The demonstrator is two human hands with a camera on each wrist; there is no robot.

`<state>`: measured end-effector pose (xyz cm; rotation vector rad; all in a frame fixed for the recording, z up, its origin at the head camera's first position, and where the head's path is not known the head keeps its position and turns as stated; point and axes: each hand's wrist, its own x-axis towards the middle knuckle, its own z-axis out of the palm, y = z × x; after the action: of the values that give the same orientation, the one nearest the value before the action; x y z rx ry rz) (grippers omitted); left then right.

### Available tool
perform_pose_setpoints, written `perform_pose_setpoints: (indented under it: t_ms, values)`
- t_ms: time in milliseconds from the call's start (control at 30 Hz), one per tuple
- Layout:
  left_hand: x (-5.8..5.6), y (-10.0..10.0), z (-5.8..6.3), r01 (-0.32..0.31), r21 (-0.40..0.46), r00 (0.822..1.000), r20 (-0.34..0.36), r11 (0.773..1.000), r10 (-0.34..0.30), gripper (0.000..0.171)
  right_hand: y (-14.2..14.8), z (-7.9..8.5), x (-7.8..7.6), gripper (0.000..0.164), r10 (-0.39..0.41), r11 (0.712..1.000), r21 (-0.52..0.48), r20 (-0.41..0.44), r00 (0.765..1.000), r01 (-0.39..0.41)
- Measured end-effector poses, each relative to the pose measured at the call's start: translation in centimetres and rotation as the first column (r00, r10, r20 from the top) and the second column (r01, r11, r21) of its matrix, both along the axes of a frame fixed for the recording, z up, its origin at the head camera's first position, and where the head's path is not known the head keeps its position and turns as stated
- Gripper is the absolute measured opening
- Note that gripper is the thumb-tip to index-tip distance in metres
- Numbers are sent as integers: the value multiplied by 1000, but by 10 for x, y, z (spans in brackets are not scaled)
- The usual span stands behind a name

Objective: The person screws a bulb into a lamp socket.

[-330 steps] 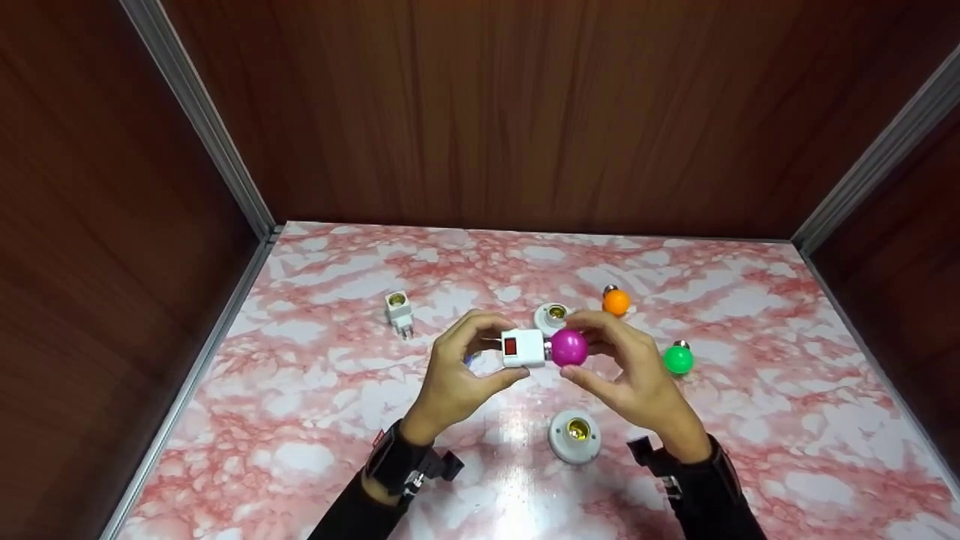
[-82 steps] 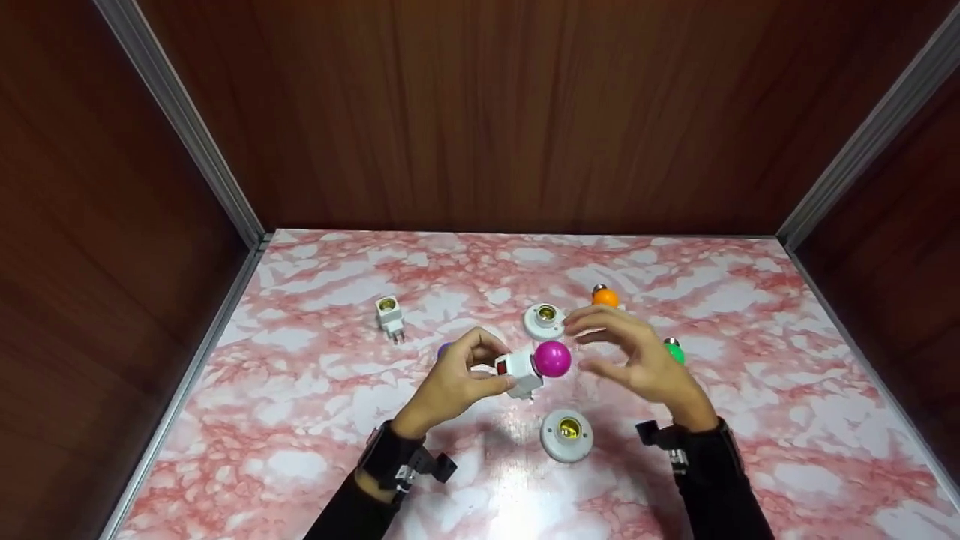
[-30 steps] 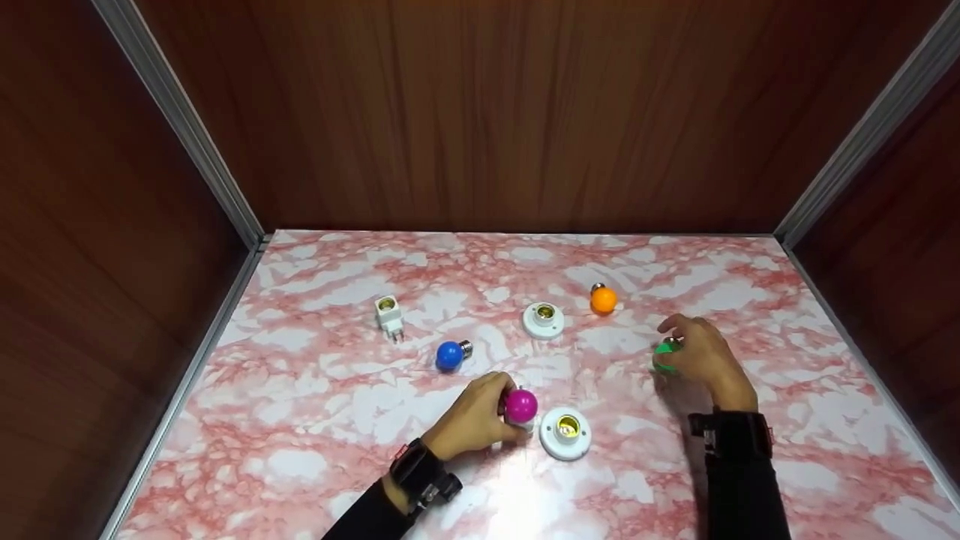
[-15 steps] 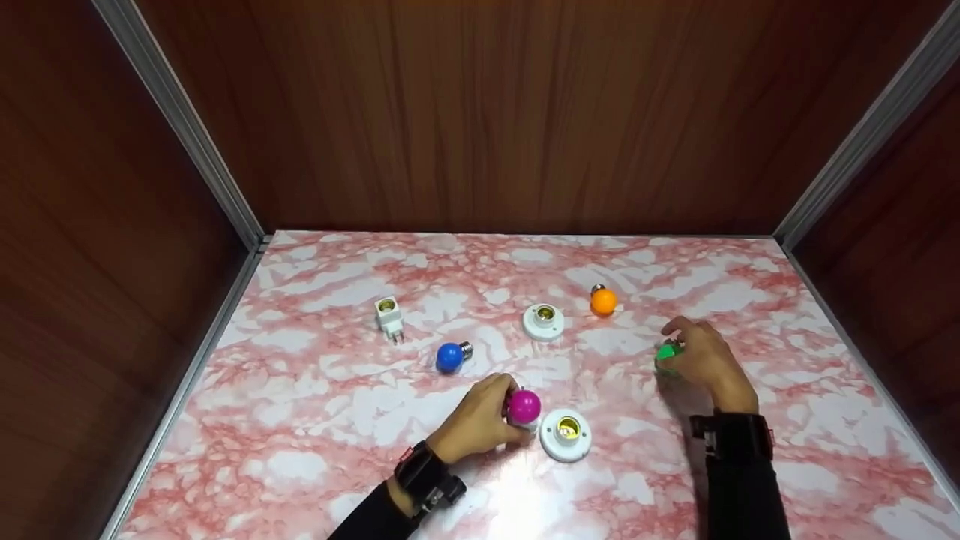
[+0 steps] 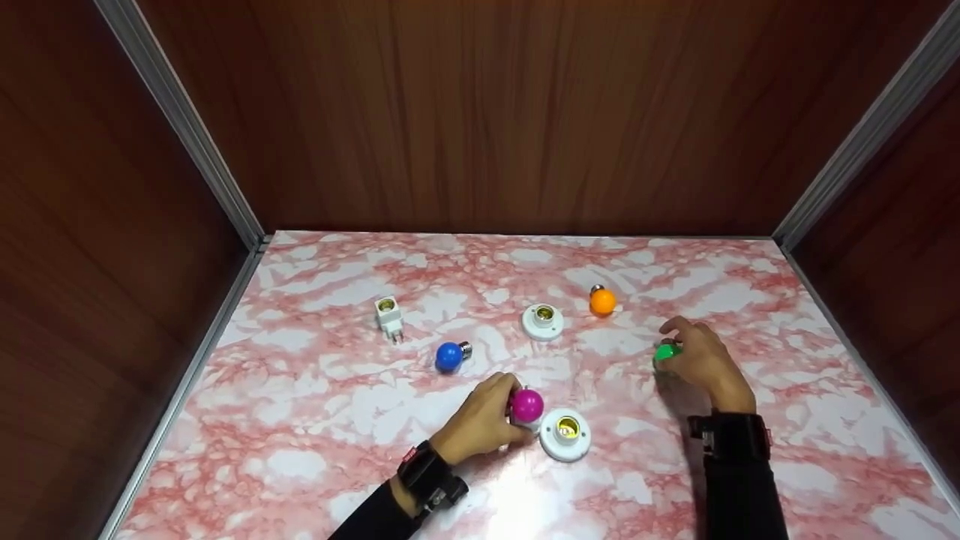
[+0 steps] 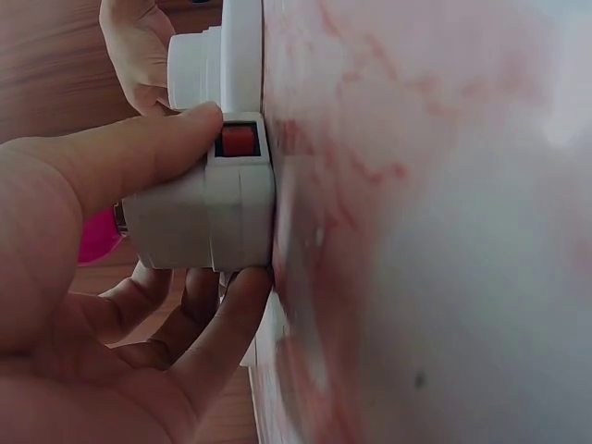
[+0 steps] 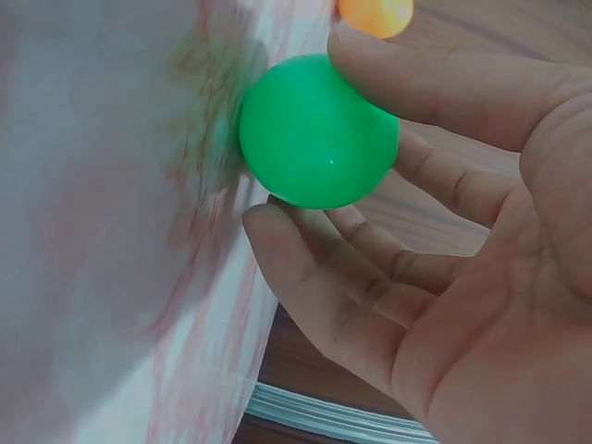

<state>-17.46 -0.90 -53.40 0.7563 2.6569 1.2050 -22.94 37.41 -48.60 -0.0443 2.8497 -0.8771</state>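
Low over the table, my left hand (image 5: 484, 420) grips a white plug-in lamp socket (image 6: 199, 217). Its red switch (image 6: 239, 141) shows beside the thumb in the left wrist view, and its far side is hidden by the fingers. A magenta bulb (image 5: 528, 405) sits in that socket, facing up. Just to the right is a round white lamp holder (image 5: 555, 450). Over on the right, my right hand (image 5: 709, 364) holds a green bulb (image 7: 319, 129) between thumb and fingers, close to the tabletop. The hand covers part of this bulb in the head view.
A blue bulb (image 5: 448, 357) lies left of centre, and an orange bulb (image 5: 603, 301) farther back. Another round lamp holder (image 5: 541, 330) and a second plug-in socket (image 5: 388, 316) stand behind. Wooden panels (image 5: 480, 112) enclose the marbled table (image 5: 337, 420).
The right hand has left the magenta bulb and gone right to the green one. My left hand has lowered the socket with its bulb to the table and edged slightly right.
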Motion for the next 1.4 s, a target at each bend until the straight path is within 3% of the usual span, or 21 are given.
perform_pose_setpoints:
  t_ms: [600, 1133, 1400]
  values:
    - [3, 0, 5, 14, -38, 1000, -12, 999, -14, 57, 2, 0, -3, 59, 13, 1000, -16, 13, 1000, -13]
    - [1, -8, 9, 70, -79, 997, -18, 994, -71, 59, 2, 0, -4, 57, 26, 999, -21, 9, 1000, -26]
    - [7, -8, 20, 69, -75, 997, -29, 995, -72, 69, 1, -1, -4, 56, 34, 999, -21, 3, 999, -34]
